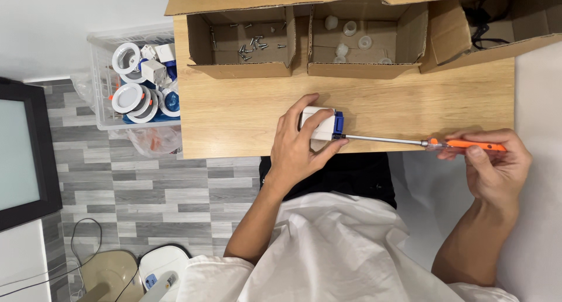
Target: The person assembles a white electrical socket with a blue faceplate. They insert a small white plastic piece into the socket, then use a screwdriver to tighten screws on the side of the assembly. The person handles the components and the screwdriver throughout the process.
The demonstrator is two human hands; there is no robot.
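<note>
light wooden counter (246,115) over grey plank floor (146,191); cardboard boxes (243,41) line its far edge, a clear bin (102,103) of fittings alongside. left hand (298,147) grip closed on white-blue driver box (321,123) at the near edge. right hand (494,161) grip closed on orange screwdriver (468,144), tip at the box.

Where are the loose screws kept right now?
In the head view, the screws lie in the leftmost cardboard box at the far left of the wooden table, beyond the left hand.
</note>
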